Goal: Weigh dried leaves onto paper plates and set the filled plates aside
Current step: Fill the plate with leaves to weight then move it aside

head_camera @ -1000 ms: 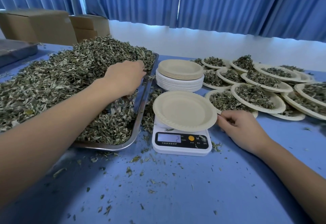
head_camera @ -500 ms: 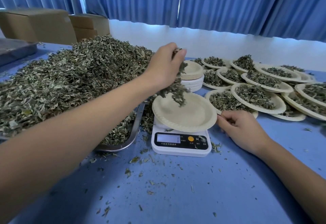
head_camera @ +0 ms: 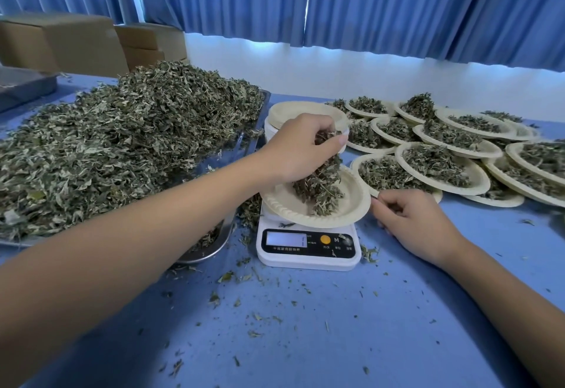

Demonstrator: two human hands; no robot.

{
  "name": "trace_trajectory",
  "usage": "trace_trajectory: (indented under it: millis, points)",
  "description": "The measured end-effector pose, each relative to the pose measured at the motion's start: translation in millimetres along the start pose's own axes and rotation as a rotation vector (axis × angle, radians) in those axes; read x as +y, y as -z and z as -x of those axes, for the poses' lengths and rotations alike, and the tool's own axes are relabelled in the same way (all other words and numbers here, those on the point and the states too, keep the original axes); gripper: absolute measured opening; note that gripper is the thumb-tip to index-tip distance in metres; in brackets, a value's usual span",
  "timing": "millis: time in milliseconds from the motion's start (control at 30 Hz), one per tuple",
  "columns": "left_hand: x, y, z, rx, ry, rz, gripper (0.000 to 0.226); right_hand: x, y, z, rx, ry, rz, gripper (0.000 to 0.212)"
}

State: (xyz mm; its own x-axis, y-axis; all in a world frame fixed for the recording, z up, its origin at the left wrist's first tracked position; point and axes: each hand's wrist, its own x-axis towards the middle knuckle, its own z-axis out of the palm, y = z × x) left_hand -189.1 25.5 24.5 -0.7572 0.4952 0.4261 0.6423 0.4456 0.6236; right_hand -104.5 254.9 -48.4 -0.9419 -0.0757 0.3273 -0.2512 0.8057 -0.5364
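A big heap of dried leaves (head_camera: 122,143) fills a metal tray (head_camera: 211,250) on the left. A white kitchen scale (head_camera: 307,250) stands beside it with a paper plate (head_camera: 281,204) on top. My left hand (head_camera: 301,149) hovers over that plate and grips a handful of leaves (head_camera: 321,186), some of which lie on the plate below it. My right hand (head_camera: 412,222) rests on the blue table just right of the plate, fingers loosely curled at its rim; whether they touch it I cannot tell.
A stack of empty paper plates (head_camera: 290,112) sits behind the scale. Several filled plates (head_camera: 443,167) overlap across the right side. Cardboard boxes (head_camera: 76,42) stand at the back left. Loose leaf bits litter the blue table (head_camera: 305,326) in front.
My left hand came from the heap with a handful of leaves and lowered over the plate; leaves now lie on the plate. My right hand stayed put.
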Motion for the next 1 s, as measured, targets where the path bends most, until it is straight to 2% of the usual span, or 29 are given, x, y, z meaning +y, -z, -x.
trace_trajectory:
  millis: [267, 367, 500, 567, 667, 733, 800, 1000]
  points:
    - [-15, 26, 5, -0.011, -0.042, -0.064, 0.029, 1, 0, -1, 0.003, 0.015, 0.004, 0.046]
    - [-17, 33, 7, -0.098, -0.025, -0.064, 0.017, 0, 1, -1, -0.005, 0.009, 0.007, 0.046]
    - [-18, 38, 10, -0.216, -0.027, -0.103, 0.021, 0, 1, 0, -0.004, 0.010, 0.003, 0.045]
    - [-17, 40, 12, -0.197, -0.019, -0.013, 0.024, 0, 0, -1, -0.004, 0.005, -0.008, 0.045]
    - [-13, 49, 11, -0.085, 0.038, 0.061, 0.037, 3, -1, -1, -0.007, -0.022, -0.030, 0.043]
    - [-14, 57, 8, -0.039, 0.058, -0.019, 0.035, 3, -1, -1, -0.008, -0.023, -0.039, 0.040]
    - [-18, 65, 6, -0.063, 0.107, -0.127, 0.029, 4, -1, -1, -0.010, -0.021, -0.044, 0.039]
    - [-42, 76, 10, -0.397, 0.418, -0.547, 0.023, 3, 0, -1, -0.017, -0.040, -0.042, 0.043]
